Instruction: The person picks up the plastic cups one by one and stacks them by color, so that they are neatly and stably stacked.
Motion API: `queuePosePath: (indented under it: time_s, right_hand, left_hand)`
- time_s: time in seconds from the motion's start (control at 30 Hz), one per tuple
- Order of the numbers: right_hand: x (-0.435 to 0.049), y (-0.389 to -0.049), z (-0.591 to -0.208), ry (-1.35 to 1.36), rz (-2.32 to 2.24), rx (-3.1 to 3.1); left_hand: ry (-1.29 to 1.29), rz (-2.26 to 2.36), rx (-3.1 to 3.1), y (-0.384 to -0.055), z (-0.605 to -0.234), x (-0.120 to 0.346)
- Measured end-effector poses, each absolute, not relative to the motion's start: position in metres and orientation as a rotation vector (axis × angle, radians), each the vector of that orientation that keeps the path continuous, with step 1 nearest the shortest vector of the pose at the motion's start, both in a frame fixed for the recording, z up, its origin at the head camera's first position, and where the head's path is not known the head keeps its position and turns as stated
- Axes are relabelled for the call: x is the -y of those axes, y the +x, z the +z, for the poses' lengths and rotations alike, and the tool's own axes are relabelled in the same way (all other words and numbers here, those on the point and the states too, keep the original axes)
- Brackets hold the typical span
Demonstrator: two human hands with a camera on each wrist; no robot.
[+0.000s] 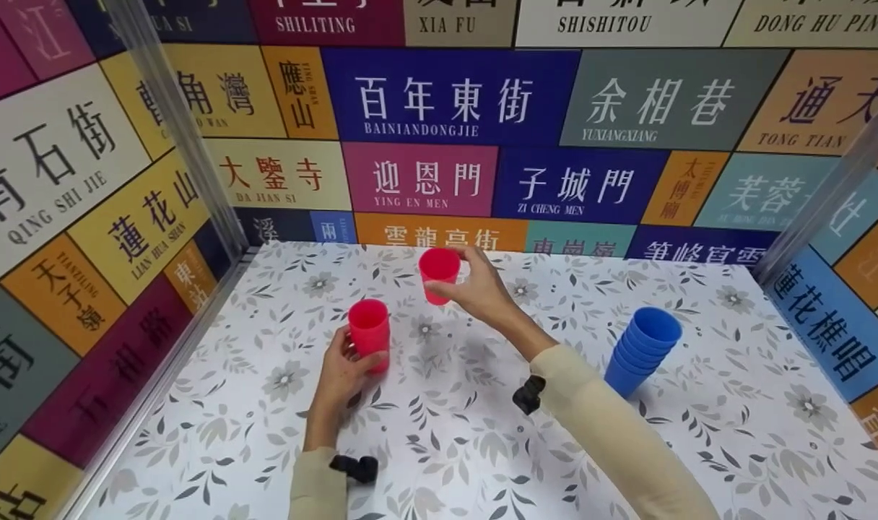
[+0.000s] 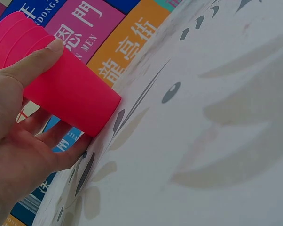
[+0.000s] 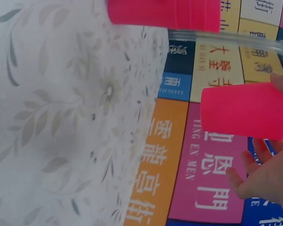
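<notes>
My left hand [image 1: 344,374] grips a stack of red plastic cups [image 1: 371,339] on the table, thumb on the near side and fingers around the far left. In the left wrist view, several nested rims show at the top of this stack [image 2: 68,94], and its base is at the tabletop. Farther back and to the right, my right hand [image 1: 482,285] holds a single red cup [image 1: 439,273] by its side, between thumb and fingers. The right wrist view shows that cup [image 3: 242,111] raised off the table, mouth up, apart from the stack [image 3: 155,13].
A stack of nested blue cups [image 1: 637,354] stands on the right of the table, beyond my right forearm. The flower-patterned tabletop [image 1: 439,448] is bordered by walls of coloured sign panels [image 1: 446,101] at the back and sides, with clear posts [image 1: 193,144] at the corners.
</notes>
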State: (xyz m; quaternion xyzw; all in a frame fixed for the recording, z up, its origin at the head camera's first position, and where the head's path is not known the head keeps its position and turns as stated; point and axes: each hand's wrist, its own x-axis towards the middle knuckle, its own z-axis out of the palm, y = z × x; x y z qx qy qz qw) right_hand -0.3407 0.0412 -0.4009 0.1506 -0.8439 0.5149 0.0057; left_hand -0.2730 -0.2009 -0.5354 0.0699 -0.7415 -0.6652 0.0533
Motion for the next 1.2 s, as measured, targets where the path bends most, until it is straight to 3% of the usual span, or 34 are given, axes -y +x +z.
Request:
queuePosePath:
  time_s: [0.53,0.97,1.2]
  right_hand:
    - [-0.009,-0.319,-0.369,0.674,1.621,2.6]
    - [0.026,-0.3,-0.364,0.821,1.652,2.549]
    - [0.032,-0.302,-0.368,0.774,1.696,2.584]
  left_hand:
    - [0.207,-2.032,2.271,-0.275,-0.534,0.202]
    - [0.136,-2.041,2.183,-0.273,-0.538,0.202]
    - [0.159,-2.035,2.227,-0.274,-0.536,0.201]
